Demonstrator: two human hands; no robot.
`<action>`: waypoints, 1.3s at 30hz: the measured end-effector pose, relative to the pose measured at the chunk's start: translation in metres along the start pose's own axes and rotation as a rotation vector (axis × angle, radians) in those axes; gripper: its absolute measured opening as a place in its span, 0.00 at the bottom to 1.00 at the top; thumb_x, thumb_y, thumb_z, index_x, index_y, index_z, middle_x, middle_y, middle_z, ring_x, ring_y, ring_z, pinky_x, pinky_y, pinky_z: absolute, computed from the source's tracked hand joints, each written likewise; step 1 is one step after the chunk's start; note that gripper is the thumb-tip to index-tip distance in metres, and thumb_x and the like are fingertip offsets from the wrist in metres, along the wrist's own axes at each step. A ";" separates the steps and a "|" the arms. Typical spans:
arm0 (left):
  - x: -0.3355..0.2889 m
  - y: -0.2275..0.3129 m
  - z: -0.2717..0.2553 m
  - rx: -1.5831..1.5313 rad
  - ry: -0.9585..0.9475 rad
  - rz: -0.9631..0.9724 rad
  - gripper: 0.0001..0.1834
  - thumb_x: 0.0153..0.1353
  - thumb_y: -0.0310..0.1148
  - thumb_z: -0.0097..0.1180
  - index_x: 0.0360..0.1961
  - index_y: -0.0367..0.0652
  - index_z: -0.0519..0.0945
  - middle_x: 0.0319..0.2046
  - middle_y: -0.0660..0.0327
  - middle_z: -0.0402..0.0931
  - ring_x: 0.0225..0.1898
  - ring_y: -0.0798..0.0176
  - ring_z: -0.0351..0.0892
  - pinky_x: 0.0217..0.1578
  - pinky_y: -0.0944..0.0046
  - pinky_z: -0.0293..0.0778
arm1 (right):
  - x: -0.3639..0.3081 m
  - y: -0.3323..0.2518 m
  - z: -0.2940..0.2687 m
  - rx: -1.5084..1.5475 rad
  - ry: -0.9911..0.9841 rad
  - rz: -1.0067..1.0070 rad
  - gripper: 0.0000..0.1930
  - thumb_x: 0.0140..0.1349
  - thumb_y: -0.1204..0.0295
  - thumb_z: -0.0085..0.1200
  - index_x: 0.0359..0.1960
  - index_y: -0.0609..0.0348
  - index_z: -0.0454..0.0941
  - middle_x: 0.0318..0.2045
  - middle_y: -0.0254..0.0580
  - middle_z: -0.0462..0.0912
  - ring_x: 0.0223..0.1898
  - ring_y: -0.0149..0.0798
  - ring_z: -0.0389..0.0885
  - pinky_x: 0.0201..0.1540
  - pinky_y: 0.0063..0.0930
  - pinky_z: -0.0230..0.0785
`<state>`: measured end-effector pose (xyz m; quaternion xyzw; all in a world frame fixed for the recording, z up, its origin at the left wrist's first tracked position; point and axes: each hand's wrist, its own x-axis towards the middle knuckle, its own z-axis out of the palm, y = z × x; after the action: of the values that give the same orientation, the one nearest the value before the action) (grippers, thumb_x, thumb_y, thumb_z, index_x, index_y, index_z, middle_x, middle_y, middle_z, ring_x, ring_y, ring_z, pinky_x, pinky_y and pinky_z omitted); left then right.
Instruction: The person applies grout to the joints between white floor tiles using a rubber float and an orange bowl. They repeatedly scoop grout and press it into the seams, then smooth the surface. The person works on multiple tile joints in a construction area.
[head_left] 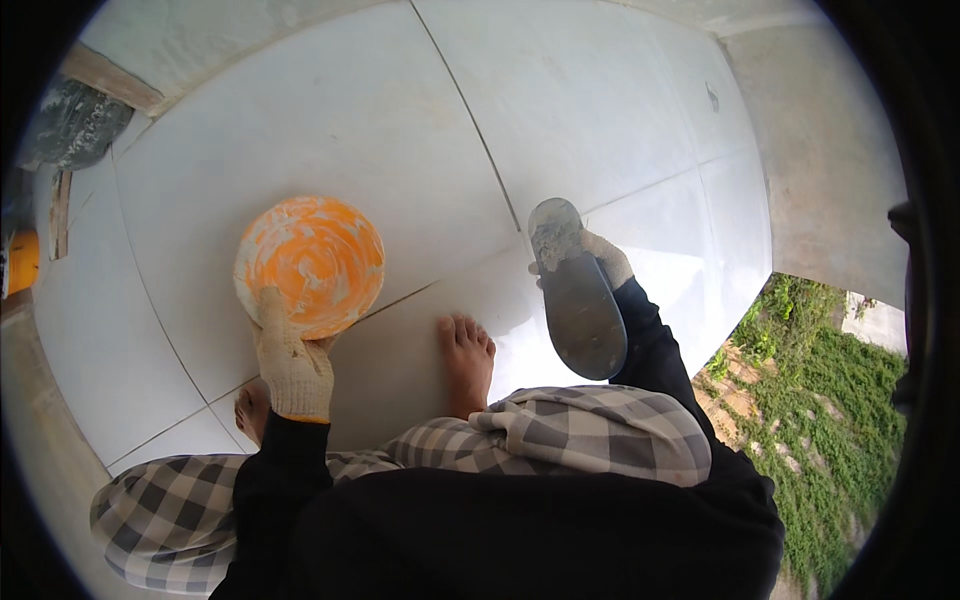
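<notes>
My left hand (296, 368), in a cream knit glove, grips the near rim of a round orange bowl (325, 255). White paste is smeared in streaks over the bowl's inside. In my right hand (607, 258), gloved too, is a dark grey sandal sole (582, 318) without visible straps. The glove wraps the sole near its narrower far end, where greyish paste clings; part of those fingers is hidden behind the sole. Both things are held above a floor of large pale tiles (300, 110), with dark joint lines between them.
My bare foot (467, 365) stands on the tiles between my hands; the other is partly hidden by my left wrist. At the far left are a dark grey bag-like bundle (75, 125) and a yellow-orange object (20, 262). Beyond the tiles' right edge lies green ground (835, 420).
</notes>
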<state>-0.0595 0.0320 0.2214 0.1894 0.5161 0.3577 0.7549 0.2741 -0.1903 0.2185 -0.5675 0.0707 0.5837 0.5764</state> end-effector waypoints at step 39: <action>-0.012 -0.016 0.019 0.840 -0.451 0.474 0.27 0.75 0.38 0.49 0.70 0.38 0.67 0.65 0.48 0.71 0.65 0.51 0.72 0.64 0.56 0.67 | 0.063 0.006 0.165 -1.001 -0.863 0.327 0.16 0.69 0.62 0.59 0.51 0.59 0.84 0.40 0.41 0.88 0.42 0.33 0.86 0.44 0.31 0.80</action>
<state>-0.0387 0.0143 0.2265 0.6590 0.3827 0.2316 0.6046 0.1933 -0.0335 0.2254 -0.4643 -0.3593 0.7998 0.1251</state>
